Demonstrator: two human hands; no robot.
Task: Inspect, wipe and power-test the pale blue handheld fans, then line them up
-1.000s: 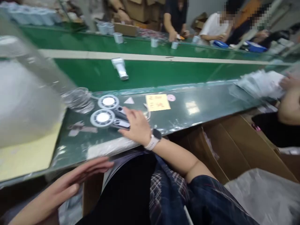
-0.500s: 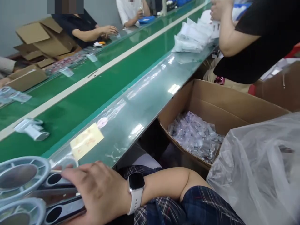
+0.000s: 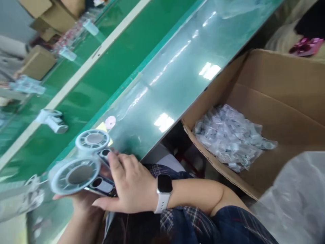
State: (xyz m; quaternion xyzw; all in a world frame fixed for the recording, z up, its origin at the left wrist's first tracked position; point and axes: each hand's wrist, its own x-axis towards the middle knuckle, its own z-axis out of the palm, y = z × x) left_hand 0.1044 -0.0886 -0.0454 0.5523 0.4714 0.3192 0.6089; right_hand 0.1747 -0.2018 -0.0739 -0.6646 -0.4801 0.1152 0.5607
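Note:
Two pale blue pieces with round spoked heads [image 3: 76, 176] and dark handles, much like small hand-held fans, lie side by side at the lower left. My right hand [image 3: 132, 183], with a watch at its wrist, is closed around their handle ends, thumb below and fingers above. Beneath the heads, my left hand [image 3: 85, 203] grips the pieces from below; most of its fingers are hidden. A yellow paper note [image 3: 103, 128] shows partly behind the farther head. Beside it a small pink disc [image 3: 110, 122] lies on the glassy table edge [image 3: 142, 122].
A green conveyor belt [image 3: 119, 67] runs diagonally, with a pale blue and grey piece [image 3: 53, 120] on it. At right, an open carton [image 3: 279, 88] holds several small bagged items [image 3: 231, 135]. A clear plastic sheet [image 3: 294, 200] drapes the carton's near side.
The view has tilted down and turned. The two round-headed pieces and my right hand now sit farther right and higher in the picture. My left hand has come into view under them.

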